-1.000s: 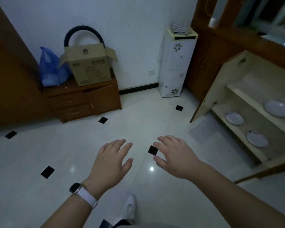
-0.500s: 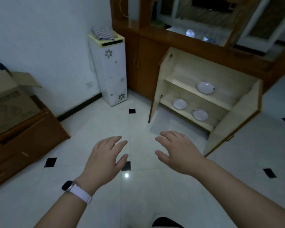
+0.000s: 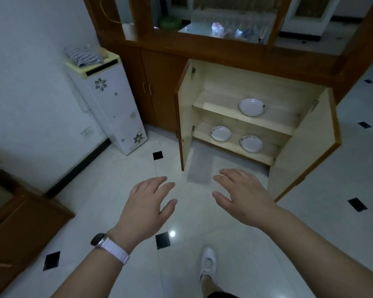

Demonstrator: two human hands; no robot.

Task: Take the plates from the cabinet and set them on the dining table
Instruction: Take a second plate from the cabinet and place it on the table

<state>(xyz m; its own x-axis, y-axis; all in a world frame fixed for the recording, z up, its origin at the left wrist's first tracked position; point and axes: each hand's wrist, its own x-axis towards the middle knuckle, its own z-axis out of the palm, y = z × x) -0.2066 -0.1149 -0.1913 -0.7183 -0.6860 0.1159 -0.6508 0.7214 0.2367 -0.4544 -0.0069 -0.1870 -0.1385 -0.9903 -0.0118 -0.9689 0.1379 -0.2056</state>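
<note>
Your left hand [image 3: 146, 203] and right hand [image 3: 243, 198] hover spread and empty; the plates [image 3: 251, 106] look stiff, slick, breakable: grip each by its rim.

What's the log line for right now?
stage: facing open cabinet | left hand: open, empty | right hand: open, empty | upper-shelf plate: untouched | lower-left plate: untouched | lower-right plate: untouched

Counted three plates [image 3: 252, 106]: one on the upper shelf [image 3: 215, 106], two on the lower shelf [image 3: 271, 152]. Noted two hands, a left hand [image 3: 146, 203] and right hand [image 3: 246, 201], two open doors [image 3: 187, 117], one watch [image 3: 98, 239], one shoe [image 3: 208, 263], one folded cloth [image 3: 83, 55].
</note>
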